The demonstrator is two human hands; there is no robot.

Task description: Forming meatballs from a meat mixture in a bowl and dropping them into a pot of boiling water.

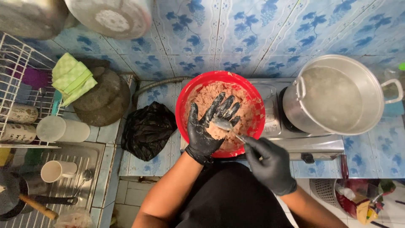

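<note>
The tiled worktop (pixel 147 169) carried everything, with a metal pot (pixel 337 95) of cloudy water on a stove (pixel 295 141) at the right. Left of the stove sat a red bowl (pixel 185 101) filled with pinkish paste (pixel 249 114), and beside that bowl lay a crumpled black bag (pixel 147 130). Further left, stone mortars (pixel 103 99) bore a green cloth (pixel 72 78), next to a wire rack (pixel 17 63) and a sink (pixel 80 169) holding a white cup (pixel 57 170). Over the bowl, the left hand (pixel 207 126), in a black glove smeared with paste, lay palm up with its fingers spread wide, its grip open and closed on nothing. The right hand (pixel 270 164), also gloved, was just in front of the bowl's rim, its grip closed on the handle of a spoon (pixel 224 125). The spoon's bowl rested on the left palm, touching it, above the paste.
</note>
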